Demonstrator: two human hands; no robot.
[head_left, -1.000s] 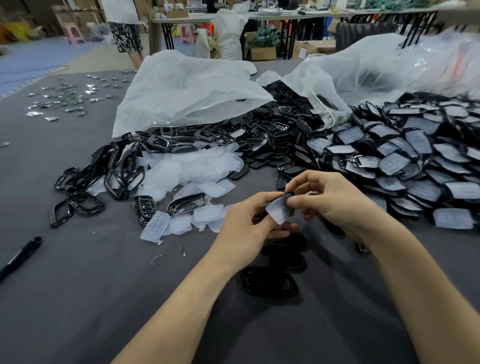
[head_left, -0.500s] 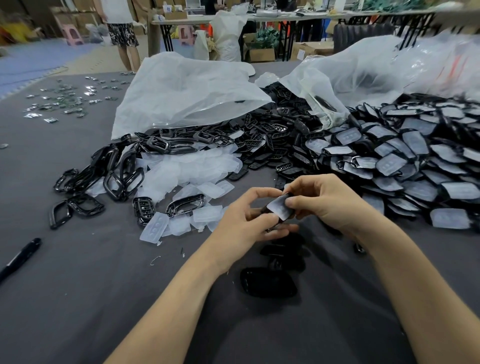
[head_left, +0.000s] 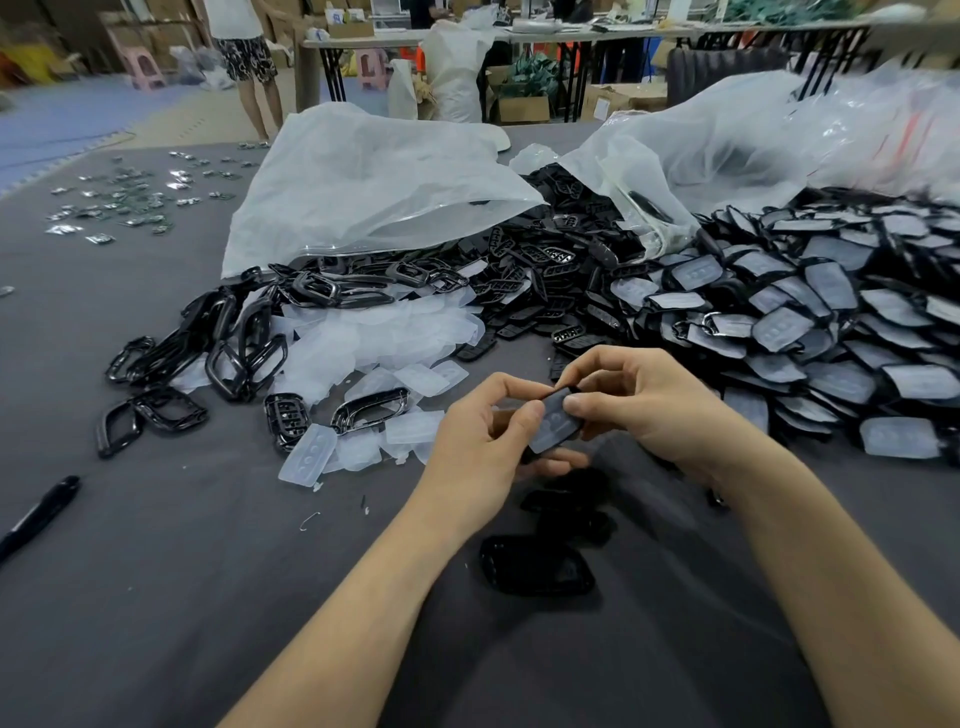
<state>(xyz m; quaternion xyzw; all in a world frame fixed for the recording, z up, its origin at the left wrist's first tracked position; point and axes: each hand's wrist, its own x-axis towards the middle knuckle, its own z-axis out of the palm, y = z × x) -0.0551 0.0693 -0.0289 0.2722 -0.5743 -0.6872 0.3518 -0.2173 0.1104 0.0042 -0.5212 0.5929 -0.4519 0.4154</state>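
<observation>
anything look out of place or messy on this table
Black frames spill loose from the clear bag. A small bent wire scrap lies alone on the grey cloth, a black pen off left. The held pad looks fine.

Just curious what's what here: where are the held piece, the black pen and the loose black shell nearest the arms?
held piece (head_left: 555, 429): head view, its translucent face.
black pen (head_left: 42, 512): head view, middle of barrel.
black shell (head_left: 537, 566): head view, centre of top.
</observation>
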